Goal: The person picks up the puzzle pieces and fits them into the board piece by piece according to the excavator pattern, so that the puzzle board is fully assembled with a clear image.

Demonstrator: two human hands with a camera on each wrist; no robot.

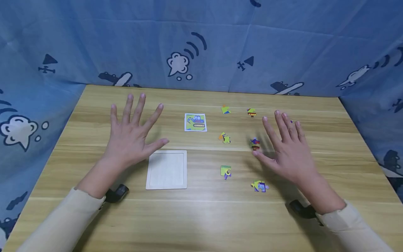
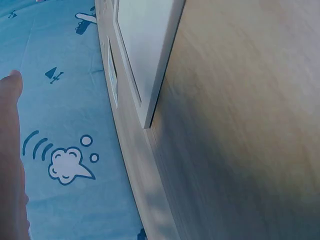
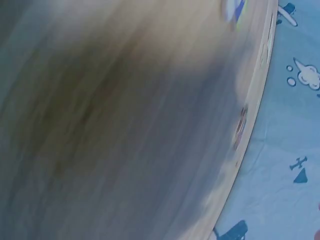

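My left hand (image 1: 129, 136) hovers with spread fingers over the left of the table, its thumb near the top edge of a pale square puzzle tray (image 1: 167, 169). On the right, my right hand (image 1: 291, 150) is held out palm down, fingers straight, holding nothing. Close to its thumb lies a dark red and blue puzzle piece (image 1: 255, 144). More jigsaw pieces lie in loose columns: a green one (image 1: 225, 110), a striped one (image 1: 251, 112), an orange and green one (image 1: 225, 138), one with a yellow ring (image 1: 226, 171) and a purple-edged one (image 1: 260, 186).
A small picture card (image 1: 195, 122) showing an excavator lies above the tray. Behind the wooden table (image 1: 201, 220) hangs a blue patterned cloth (image 1: 220, 42), which also covers the sides. A tiny blue bit shows behind the right fingers.
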